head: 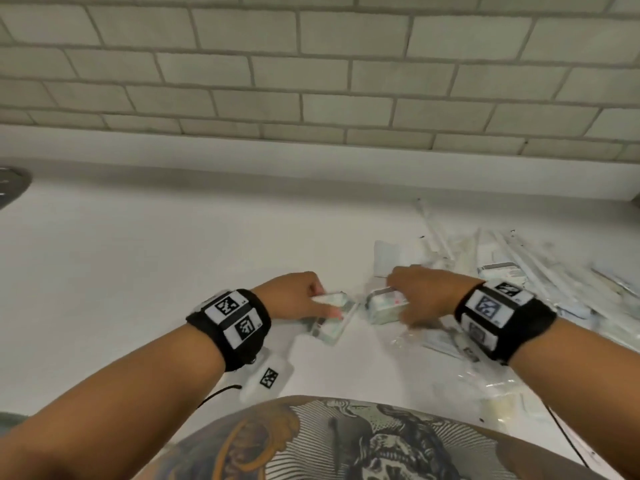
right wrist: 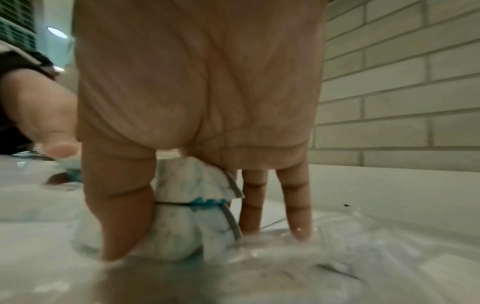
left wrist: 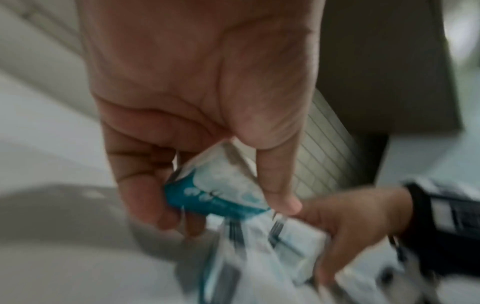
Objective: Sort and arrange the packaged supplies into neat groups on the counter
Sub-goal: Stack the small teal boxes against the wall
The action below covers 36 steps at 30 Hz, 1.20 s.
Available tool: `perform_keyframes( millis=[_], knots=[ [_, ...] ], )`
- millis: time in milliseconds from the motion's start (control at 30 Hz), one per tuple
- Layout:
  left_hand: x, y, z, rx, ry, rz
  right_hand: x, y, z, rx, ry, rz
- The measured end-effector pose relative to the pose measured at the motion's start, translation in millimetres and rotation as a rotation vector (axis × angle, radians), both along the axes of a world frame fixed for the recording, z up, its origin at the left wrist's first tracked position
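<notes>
On the white counter point(head: 173, 254), my left hand point(head: 323, 303) pinches a small white-and-teal packet point(head: 341, 299) between thumb and fingers; the left wrist view shows that packet point(left wrist: 221, 185) in the left hand point(left wrist: 223, 207). More such packets point(head: 329, 329) lie just under it. Close to the right, my right hand point(head: 398, 299) grips a short stack of the same packets point(head: 382, 308) from above. In the right wrist view the stack point(right wrist: 192, 205) stands on the counter between the thumb and fingers of the right hand point(right wrist: 182, 236).
A loose pile of packaged supplies point(head: 519, 271) with long thin wrapped sticks point(head: 436, 237) covers the counter's right side. Clear plastic bags point(head: 485, 379) lie at the front right. A tiled wall point(head: 311, 81) backs the counter. A round metal piece point(head: 10, 185) sits far left.
</notes>
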<state>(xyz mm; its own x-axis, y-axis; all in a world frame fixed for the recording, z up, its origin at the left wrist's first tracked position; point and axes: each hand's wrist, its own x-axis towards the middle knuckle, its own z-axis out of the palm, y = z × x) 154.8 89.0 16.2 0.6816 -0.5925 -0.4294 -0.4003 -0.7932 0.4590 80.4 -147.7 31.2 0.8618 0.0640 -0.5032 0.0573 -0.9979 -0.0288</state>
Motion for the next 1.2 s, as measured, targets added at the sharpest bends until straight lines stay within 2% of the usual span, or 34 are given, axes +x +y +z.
perform_keyframes(
  millis=[100,167,267,367,433,500,600,633,700,767,867,933,1033,1133,1200],
  knots=[
    [16.2,1.8,2.5,0.069,-0.036,0.054,7.1,-15.0,12.3,0.024,0.011,-0.167],
    [27.7,9.6,0.3,0.053,-0.103,0.12,8.9,-8.8,23.1,0.096,-0.093,-0.17],
    [34.0,20.4,-4.3,-0.009,-0.049,0.188,9.4,26.0,24.7,0.125,-0.256,0.074],
    [33.7,21.6,-10.6,-0.036,0.044,0.192,10.2,62.1,-2.3,0.052,-0.253,0.405],
    [32.3,19.9,-12.6,-0.039,0.049,0.174,10.2,71.2,-20.7,0.003,-0.244,0.477],
    [31.9,19.7,-12.0,-0.067,0.047,0.165,13.1,70.9,-18.8,0.03,-0.209,0.409],
    [33.9,22.1,-9.9,-0.104,-0.041,0.163,23.6,61.8,-0.8,0.142,0.089,0.175],
    [34.9,21.9,-8.9,-0.103,-0.086,0.157,26.4,58.2,3.3,0.126,0.116,0.129],
    [35.6,19.8,-6.8,-0.087,-0.121,0.132,30.1,51.4,5.6,0.035,0.056,0.09],
    [33.5,18.1,-5.4,-0.035,-0.081,0.081,31.0,46.7,5.7,-0.004,-0.019,0.046],
    [27.1,19.6,-10.8,0.068,-0.075,0.003,27.1,46.3,2.5,0.124,-0.056,-0.067],
    [22.0,19.3,-15.0,0.053,-0.124,0.031,19.7,54.4,-6.0,0.138,-0.08,-0.062],
    [19.4,18.6,-16.4,0.041,-0.171,0.011,11.2,64.5,-13.7,0.022,-0.136,-0.006],
    [19.0,23.0,-13.3,0.039,-0.16,-0.059,17.6,56.6,4.6,0.016,-0.141,-0.057],
    [16.8,25.4,-15.1,-0.048,-0.105,-0.037,24.0,54.6,16.9,0.098,-0.211,-0.083]
  ],
)
